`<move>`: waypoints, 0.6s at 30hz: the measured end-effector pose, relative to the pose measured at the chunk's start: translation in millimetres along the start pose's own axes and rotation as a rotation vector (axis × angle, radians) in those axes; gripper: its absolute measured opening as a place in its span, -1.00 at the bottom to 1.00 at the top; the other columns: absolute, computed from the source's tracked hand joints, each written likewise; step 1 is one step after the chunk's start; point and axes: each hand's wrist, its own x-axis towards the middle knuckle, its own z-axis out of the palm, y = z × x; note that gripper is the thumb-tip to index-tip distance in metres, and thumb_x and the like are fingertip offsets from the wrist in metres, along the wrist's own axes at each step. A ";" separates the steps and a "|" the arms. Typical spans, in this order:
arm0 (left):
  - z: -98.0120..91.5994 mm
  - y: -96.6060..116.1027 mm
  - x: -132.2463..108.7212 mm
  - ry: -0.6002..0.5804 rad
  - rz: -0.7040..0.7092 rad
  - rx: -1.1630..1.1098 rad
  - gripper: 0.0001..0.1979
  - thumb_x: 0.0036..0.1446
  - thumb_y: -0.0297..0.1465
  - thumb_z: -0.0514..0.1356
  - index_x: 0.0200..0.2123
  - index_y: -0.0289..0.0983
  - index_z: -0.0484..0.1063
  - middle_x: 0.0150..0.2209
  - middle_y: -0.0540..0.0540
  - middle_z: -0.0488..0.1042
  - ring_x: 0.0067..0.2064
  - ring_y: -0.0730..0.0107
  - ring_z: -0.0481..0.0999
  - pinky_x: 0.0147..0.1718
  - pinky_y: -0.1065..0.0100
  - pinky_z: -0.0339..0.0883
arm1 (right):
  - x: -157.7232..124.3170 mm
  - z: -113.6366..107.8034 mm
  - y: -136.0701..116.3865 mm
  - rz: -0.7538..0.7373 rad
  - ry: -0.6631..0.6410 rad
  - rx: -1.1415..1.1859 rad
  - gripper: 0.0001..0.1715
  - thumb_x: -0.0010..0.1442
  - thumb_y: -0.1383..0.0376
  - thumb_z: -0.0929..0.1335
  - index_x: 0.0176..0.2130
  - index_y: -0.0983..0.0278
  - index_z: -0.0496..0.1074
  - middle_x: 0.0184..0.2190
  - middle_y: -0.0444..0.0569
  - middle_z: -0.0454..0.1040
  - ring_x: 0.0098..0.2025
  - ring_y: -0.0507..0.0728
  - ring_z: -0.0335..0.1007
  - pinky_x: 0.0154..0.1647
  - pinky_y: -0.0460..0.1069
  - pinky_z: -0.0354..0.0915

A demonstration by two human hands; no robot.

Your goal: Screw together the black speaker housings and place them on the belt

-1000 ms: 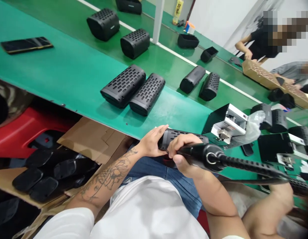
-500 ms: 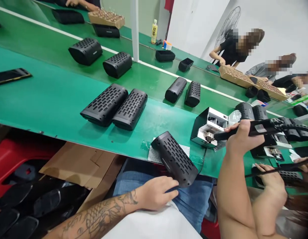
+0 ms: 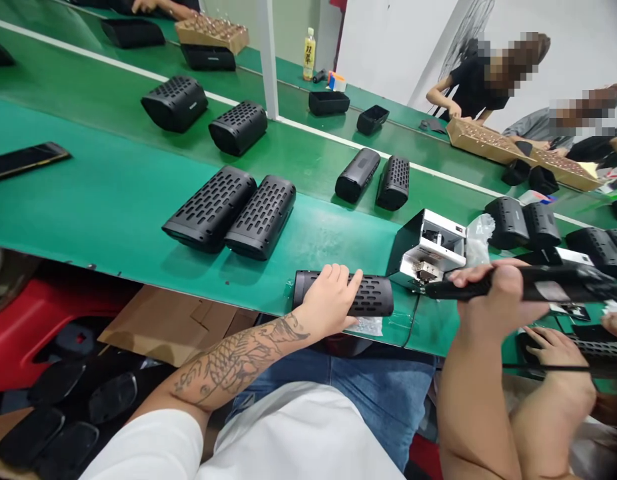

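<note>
- The left hand (image 3: 333,303) is lying over the speaker housing (image 3: 376,295). Its grip is clasping the rounded body, with the fingers curling over the top and the thumb on the near side. The shape looks likely to roll, so this hold is probably steadying it.
- The housing is lying lengthwise along the near edge of the green surface (image 3: 113,200), just in front of the person's lap.
- The right hand (image 3: 493,300) is wrapping its grip tightly around the electric screwdriver (image 3: 548,283). It is holding the tool almost level, and the tip is pointing into the open front of the small feeder box (image 3: 436,247), apparently meeting it there.
- 2 more housings (image 3: 211,208) are lying side by side further up the surface, well apart from both hands.
- Another person's hand (image 3: 553,347) is working low at the right, apart from the wearer's own.
- Compared with 0.5 s ago, the housing is no longer tilting off the edge toward the lap. It is now lying flat along the edge, and the left hand is on top of it instead of at its lower end.
- The screwdriver is sitting slightly lower than it was 0.5 s ago, and its tip is at the feeder in both pictures.
</note>
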 end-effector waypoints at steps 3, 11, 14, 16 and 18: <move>0.5 -1.1 -0.4 -0.052 -0.051 -0.052 0.23 0.25 0.26 0.50 0.67 -0.46 0.32 0.16 -0.55 0.53 0.13 -0.34 0.54 0.17 -0.13 0.35 | -18.7 -14.4 -18.5 -0.028 -0.370 0.201 -0.67 0.14 0.11 0.49 -0.28 0.29 0.40 -0.60 -0.12 0.35 -0.67 0.12 0.29 -0.58 0.08 0.41; -22.2 -0.7 0.3 -0.232 -0.087 -0.100 0.14 0.44 0.19 0.38 0.77 -0.35 0.13 0.32 -0.48 0.43 0.25 -0.27 0.53 0.25 -0.14 0.34 | -54.7 -6.7 -19.6 -0.016 -0.742 0.390 -0.75 0.47 0.19 0.41 0.00 0.28 0.62 -0.43 -0.08 0.49 -0.48 0.07 0.53 -0.37 0.03 0.56; -25.8 0.6 -0.4 -0.245 -0.085 -0.113 0.13 0.45 0.17 0.38 0.77 -0.36 0.11 0.34 -0.49 0.43 0.27 -0.27 0.52 0.27 -0.15 0.33 | -60.1 -0.1 -15.3 -0.017 -0.739 0.343 -0.83 0.45 0.24 0.42 -0.06 0.30 0.57 -0.41 -0.10 0.51 -0.45 0.04 0.55 -0.33 0.01 0.59; -26.5 1.0 -0.4 -0.250 -0.086 -0.121 0.15 0.43 0.17 0.40 0.77 -0.37 0.11 0.35 -0.49 0.42 0.28 -0.28 0.51 0.27 -0.16 0.33 | -61.4 1.4 -13.7 0.000 -0.760 0.319 -0.87 0.43 0.27 0.43 -0.11 0.31 0.52 -0.41 -0.12 0.50 -0.45 0.03 0.55 -0.32 0.00 0.61; -26.2 1.6 -0.1 -0.253 -0.091 -0.124 0.16 0.42 0.17 0.41 0.77 -0.37 0.11 0.36 -0.50 0.43 0.27 -0.29 0.51 0.28 -0.18 0.33 | -61.4 1.8 -12.9 0.017 -0.785 0.316 -0.85 0.43 0.25 0.45 -0.13 0.31 0.48 -0.42 -0.14 0.49 -0.46 0.02 0.54 -0.32 -0.01 0.60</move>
